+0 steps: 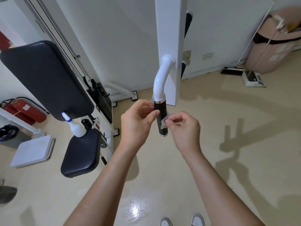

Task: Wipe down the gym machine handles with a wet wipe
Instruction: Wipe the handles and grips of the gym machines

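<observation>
Straight ahead in the head view, a black cylindrical grip handle with chrome collars (pixel 162 108) hangs from a white curved tube (pixel 160 79). The right hand (pixel 184 126) pinches a small crumpled white wet wipe (pixel 163 122) between thumb and curled fingers against the handle's right side. The left hand (pixel 138 118), fingers curled, lays its thumb on the handle's left edge; whether it grips cannot be told. At left, a white spray bottle (pixel 76 126) stands on a black padded seat (pixel 81 152).

The grip (pixel 161 114) is showing black with silver rings under a white tube (pixel 160 79), the wipe (pixel 163 124) looking white. The seat (pixel 81 154) is showing black, the bottle (pixel 77 128) white and blue-nozzled, the extinguisher (pixel 22 111) red.
</observation>
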The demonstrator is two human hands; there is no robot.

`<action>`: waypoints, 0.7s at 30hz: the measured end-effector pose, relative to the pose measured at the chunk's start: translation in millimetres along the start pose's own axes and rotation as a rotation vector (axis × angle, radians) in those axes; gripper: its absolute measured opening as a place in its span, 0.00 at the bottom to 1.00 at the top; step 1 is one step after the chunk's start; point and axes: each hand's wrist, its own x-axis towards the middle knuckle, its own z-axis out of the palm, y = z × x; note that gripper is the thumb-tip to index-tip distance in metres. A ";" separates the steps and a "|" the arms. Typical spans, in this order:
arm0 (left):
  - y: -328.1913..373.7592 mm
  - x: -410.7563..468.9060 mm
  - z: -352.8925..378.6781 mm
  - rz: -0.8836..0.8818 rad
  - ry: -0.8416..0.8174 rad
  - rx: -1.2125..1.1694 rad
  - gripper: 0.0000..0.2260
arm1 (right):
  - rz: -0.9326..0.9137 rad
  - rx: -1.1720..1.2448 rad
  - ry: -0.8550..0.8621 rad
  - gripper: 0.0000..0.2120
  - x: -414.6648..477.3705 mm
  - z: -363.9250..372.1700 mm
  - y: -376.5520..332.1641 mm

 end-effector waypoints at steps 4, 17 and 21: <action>-5.5 4.4 -5.5 -0.011 0.011 -0.012 0.05 | 0.070 -0.095 -0.049 0.09 2.4 9.4 7.7; -35.1 -39.4 3.1 -0.027 0.086 0.075 0.19 | 0.104 0.063 0.016 0.13 -13.2 27.3 -5.3; -25.8 -53.9 30.3 -0.114 0.139 -0.099 0.09 | 0.009 -0.147 -0.149 0.09 -4.3 9.7 -15.7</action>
